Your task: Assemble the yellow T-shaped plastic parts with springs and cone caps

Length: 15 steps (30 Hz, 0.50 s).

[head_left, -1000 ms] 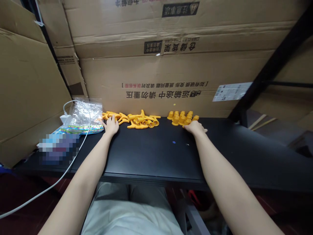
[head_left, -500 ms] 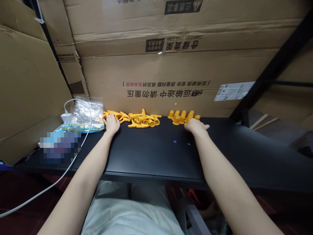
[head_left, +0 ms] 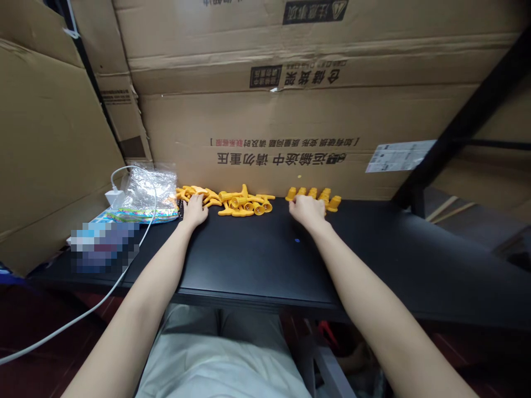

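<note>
While your left hand [head_left: 194,210] covers yellow handles [head_left: 213,195] left of centre, your right hand [head_left: 307,209] covers upright yellow cups [head_left: 334,203] right of centre, both grips indeterminable; the central pile [head_left: 236,202] lies unarranged.

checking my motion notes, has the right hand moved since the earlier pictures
Yes: the right hand has moved left, farther from the white label on the cardboard.

soft light lays a pale sheen on the black table [head_left: 253,262] and glints off a clear plastic bag [head_left: 144,188], while the floor [head_left: 29,326] below lies in gloom; edges stretch and soften, mosaic squares [head_left: 103,246] (lower left) mask detail.
</note>
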Tool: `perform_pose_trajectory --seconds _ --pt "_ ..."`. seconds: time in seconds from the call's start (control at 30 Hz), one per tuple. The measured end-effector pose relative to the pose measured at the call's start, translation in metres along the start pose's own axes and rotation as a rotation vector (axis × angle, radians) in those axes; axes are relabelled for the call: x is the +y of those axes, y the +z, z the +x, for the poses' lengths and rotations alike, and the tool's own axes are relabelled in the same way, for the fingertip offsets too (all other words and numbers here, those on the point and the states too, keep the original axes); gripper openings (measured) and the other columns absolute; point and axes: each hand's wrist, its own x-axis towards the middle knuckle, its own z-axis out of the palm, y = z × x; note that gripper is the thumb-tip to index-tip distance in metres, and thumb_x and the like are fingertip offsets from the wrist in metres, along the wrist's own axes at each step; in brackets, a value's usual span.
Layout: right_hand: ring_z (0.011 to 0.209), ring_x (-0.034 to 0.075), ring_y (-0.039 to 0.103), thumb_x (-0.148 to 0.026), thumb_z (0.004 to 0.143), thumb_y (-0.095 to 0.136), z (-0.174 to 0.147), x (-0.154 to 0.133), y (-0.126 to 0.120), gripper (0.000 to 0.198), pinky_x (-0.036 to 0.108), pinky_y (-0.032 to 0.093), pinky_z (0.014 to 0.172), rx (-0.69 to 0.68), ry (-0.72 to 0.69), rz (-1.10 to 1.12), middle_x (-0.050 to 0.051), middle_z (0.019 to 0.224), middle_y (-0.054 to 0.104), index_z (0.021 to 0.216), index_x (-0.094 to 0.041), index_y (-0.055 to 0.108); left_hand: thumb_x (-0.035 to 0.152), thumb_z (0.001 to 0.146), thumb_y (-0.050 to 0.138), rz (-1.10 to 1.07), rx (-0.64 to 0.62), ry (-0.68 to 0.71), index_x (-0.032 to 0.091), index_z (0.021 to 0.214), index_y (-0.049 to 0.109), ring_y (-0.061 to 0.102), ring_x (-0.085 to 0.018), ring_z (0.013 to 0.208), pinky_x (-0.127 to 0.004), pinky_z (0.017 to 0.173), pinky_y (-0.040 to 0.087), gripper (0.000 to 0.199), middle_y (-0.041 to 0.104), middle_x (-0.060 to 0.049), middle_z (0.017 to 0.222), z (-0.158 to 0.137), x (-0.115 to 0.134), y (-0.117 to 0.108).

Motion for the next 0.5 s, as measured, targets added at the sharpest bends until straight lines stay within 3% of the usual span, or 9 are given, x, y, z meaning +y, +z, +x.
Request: perform_pose_trajectory --seconds 0.1,0.2,0.37,0.5 --pt "0.095 0.032 0.064 -0.025 0.091 0.037 -0.008 -0.019 -0.006 0.037 0.046 0.037 0.086 0.008 -0.044 -0.003 0.020 0.094 0.071 0.099 -0.010 0.070 0.020 0.086 0.049 -0.118 -0.020 -0.053 0.022 0.138 0.044 0.030 -0.031 0.142 -0.065 0.114 0.013 0.052 0.042 -0.012 0.148 0.002 0.000 0.001" --pt "0.099 0.028 0.063 -0.023 0.092 0.038 -0.015 -0.040 -0.008 0.034 0.040 0.038 0.085 0.063 -0.229 0.067 0.016 0.105 0.071 0.107 -0.013 0.066 0.020 0.085 0.051 -0.302 0.031 -0.126 0.021 0.138 0.045 0.035 -0.032 0.139 -0.065 0.114 0.009 0.053 0.048 -0.012 0.144 0.007 -0.001 0.002" --pt "0.115 0.026 0.056 -0.019 0.091 0.043 -0.016 -0.084 -0.006 0.038 0.036 0.039 0.086 0.045 -0.639 0.133 0.016 0.132 0.057 0.127 -0.014 0.054 0.013 0.082 0.048 -0.722 0.260 -0.137 0.015 0.132 0.053 0.052 -0.022 0.127 -0.042 0.114 0.032 0.051 0.058 -0.013 0.134 0.014 0.003 -0.002" --pt "0.111 0.028 0.058 -0.020 0.090 0.047 -0.006 -0.120 -0.003 0.044 0.038 0.041 0.086 -0.031 -0.589 0.077 0.015 0.135 0.054 0.135 -0.016 0.047 0.008 0.078 0.045 -0.963 0.349 -0.110 0.015 0.120 0.059 0.059 -0.018 0.117 -0.036 0.105 0.043 0.045 0.065 -0.011 0.121 0.017 0.015 -0.005"
